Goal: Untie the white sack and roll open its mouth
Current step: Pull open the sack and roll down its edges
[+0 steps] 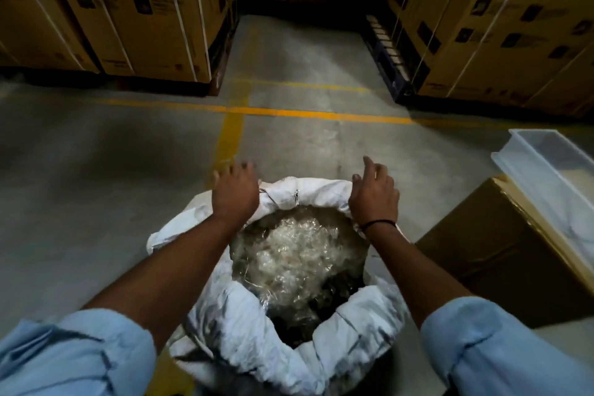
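The white sack (244,325) stands on the floor right below me, its mouth wide and its rim rolled outward into a thick cuff. Clear crinkled plastic (295,254) fills the inside. My left hand (236,193) hovers over the far left part of the rim, fingers spread, holding nothing. My right hand (374,193) is above the far right part of the rim, fingers loosely apart, also holding nothing. A short dark string (268,196) lies on the far cuff between the hands.
A brown cardboard box (501,260) stands close on the right with a clear plastic bin (546,170) on top. Stacked cartons on pallets (128,10) line the back left and back right (498,26). Yellow lines (289,112) cross the concrete floor.
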A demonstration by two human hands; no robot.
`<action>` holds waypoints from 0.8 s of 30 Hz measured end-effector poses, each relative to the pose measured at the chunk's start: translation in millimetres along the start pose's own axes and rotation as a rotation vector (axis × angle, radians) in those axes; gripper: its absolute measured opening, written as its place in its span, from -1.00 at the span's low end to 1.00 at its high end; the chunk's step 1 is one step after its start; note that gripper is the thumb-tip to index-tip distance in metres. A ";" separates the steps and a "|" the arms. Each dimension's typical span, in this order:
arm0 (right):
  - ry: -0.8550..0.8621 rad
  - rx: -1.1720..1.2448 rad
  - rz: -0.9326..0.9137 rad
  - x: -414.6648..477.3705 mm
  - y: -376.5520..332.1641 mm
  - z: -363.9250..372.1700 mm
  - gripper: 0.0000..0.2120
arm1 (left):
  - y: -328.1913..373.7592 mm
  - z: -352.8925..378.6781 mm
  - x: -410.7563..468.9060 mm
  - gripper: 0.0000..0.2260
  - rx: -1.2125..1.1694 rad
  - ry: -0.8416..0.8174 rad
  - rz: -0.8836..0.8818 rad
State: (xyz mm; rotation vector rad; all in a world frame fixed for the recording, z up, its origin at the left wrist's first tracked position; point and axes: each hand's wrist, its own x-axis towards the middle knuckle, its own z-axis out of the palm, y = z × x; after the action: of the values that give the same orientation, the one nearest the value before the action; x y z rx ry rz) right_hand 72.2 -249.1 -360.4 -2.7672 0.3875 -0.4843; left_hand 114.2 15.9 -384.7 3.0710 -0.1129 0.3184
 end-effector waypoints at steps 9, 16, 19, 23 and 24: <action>-0.242 0.039 0.522 -98.1 35.9 9.2 -0.29 | 141.1 -39.3 -142.8 -0.67 -0.370 -0.266 0.182; -0.381 0.295 0.491 -65.7 41.0 -25.0 -0.53 | 188.5 -7.3 -254.0 -0.21 -0.459 -0.627 0.259; -0.598 0.381 0.504 -48.5 53.8 -40.3 -0.53 | 184.6 -9.6 -263.8 -0.52 -0.260 -0.277 0.424; -0.641 0.357 0.552 -50.6 76.4 -34.8 -0.51 | 177.1 -2.2 -268.4 -0.57 -0.184 -0.088 0.540; -0.570 0.347 0.610 -54.6 73.6 -32.4 -0.47 | 175.7 -3.8 -266.9 -0.54 -0.178 -0.155 0.564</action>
State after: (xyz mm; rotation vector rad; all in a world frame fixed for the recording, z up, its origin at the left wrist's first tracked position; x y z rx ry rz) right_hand -4.6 -307.6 -371.8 -2.1610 0.8541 0.3463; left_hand -160.8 -140.9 -428.3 2.8204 -0.9613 0.0790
